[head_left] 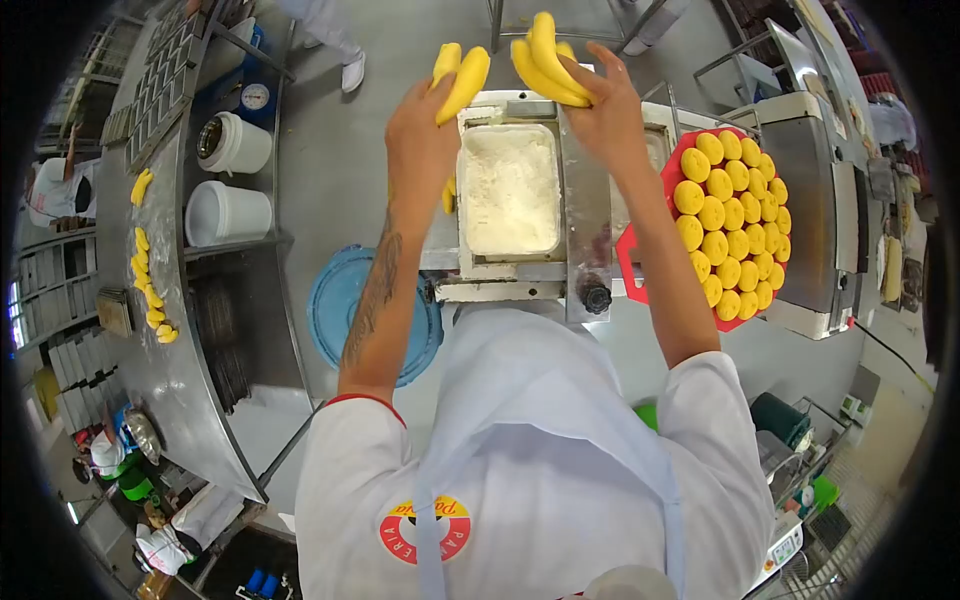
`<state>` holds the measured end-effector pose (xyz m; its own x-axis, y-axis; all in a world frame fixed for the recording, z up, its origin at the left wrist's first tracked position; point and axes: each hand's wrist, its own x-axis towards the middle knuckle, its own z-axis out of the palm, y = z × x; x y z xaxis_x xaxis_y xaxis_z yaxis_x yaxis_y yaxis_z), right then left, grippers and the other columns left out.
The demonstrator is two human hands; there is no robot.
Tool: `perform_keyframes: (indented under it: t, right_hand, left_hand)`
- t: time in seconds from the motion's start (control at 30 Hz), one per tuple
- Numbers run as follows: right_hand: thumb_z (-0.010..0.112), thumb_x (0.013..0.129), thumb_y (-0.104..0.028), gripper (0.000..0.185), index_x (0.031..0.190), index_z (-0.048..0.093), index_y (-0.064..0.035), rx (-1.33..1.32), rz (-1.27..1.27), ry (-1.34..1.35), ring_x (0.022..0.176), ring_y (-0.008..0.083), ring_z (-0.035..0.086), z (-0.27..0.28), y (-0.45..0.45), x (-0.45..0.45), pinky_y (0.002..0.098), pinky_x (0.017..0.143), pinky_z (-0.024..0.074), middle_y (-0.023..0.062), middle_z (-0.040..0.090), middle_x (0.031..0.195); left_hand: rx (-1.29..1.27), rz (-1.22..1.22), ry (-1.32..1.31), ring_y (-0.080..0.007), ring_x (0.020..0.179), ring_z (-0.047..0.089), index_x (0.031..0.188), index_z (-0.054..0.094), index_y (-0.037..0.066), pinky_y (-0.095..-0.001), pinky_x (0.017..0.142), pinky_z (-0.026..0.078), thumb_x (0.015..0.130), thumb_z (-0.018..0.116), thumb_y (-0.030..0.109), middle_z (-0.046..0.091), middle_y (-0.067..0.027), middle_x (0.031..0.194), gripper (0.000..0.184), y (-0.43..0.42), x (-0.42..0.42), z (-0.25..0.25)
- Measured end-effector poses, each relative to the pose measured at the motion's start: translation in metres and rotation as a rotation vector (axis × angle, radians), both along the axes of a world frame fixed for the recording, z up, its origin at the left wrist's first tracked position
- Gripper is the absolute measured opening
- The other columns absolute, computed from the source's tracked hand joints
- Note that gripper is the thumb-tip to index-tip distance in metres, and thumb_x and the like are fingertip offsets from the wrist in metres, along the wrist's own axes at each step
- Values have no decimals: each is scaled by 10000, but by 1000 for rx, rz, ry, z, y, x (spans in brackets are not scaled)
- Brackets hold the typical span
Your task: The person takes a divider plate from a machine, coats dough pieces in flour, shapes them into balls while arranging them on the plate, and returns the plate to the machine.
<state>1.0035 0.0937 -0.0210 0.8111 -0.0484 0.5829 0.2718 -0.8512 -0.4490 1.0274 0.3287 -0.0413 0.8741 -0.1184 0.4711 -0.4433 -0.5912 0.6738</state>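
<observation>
Hands (420, 122), grip curled around yellow pieces (466, 85)

I note two white buckets (238, 213) side by side — dial scale (255, 97) near them — and another person's white shoe (353, 73) on the grey floor (335, 150).

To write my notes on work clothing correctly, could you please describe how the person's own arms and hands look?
The left hand and right hand wear no gloves. A dark tattoo marks the left forearm. Both sleeves are short and white; the left sleeve has a red edge, while none shows on the right sleeve.
</observation>
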Motion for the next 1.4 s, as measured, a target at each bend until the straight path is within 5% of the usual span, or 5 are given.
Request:
perform_keyframes:
  t: [0.27, 0.47, 0.7, 1.1, 1.4]
  right_hand:
    - [592, 768, -39, 353, 1090, 731, -87, -465, 253, 800, 1083, 346, 565, -212, 23, -37, 416, 914, 504, 119, 626, 1221]
    - [685, 695, -82, 264, 939, 771, -136, -624, 513, 901, 861, 334, 689, -249, 25, 8, 418, 811, 541, 141, 729, 904]
    - [732, 734, -22, 436, 1168, 701, -47, 593, 328, 1144, 885, 163, 644, -209, -17, -10, 317, 809, 512, 41, 708, 988]
    - [601, 934, -91, 406, 1311, 526, 41, 1110, 363, 1233, 1071, 279, 658, -90, 155, -92, 448, 887, 600, 158, 626, 1199]
    - [613, 979, -342, 680, 1500, 292, -46, 1373, 1089, 1472, 1238, 386, 529, 66, 595, 25, 543, 1002, 494, 154, 410, 1469]
  left_hand:
    - [739, -374, 384, -321, 753, 701, 885, 726, 75, -451, 660, 567, 848, 573, 98, 691, -155, 753, 159, -53, -117, -232]
    - [707, -422, 629, -292, 787, 728, 932, 723, 0, -419, 681, 594, 789, 679, 65, 730, -162, 832, 163, -24, -62, -212]
    - [-910, -139, 1282, -175, 882, 697, 1139, 671, 27, -323, 705, 618, 857, 746, 130, 697, -78, 1029, 310, 84, -71, -133]
    - [-1029, 577, 468, -211, 802, 680, 1193, 598, -29, -326, 666, 587, 914, 675, 169, 676, -129, 1049, 351, 258, -277, -213]
    - [-1470, 449, -104, -298, 923, 648, 1242, 521, -31, -438, 753, 614, 954, 647, 324, 616, -190, 1141, 474, 554, -141, 28]
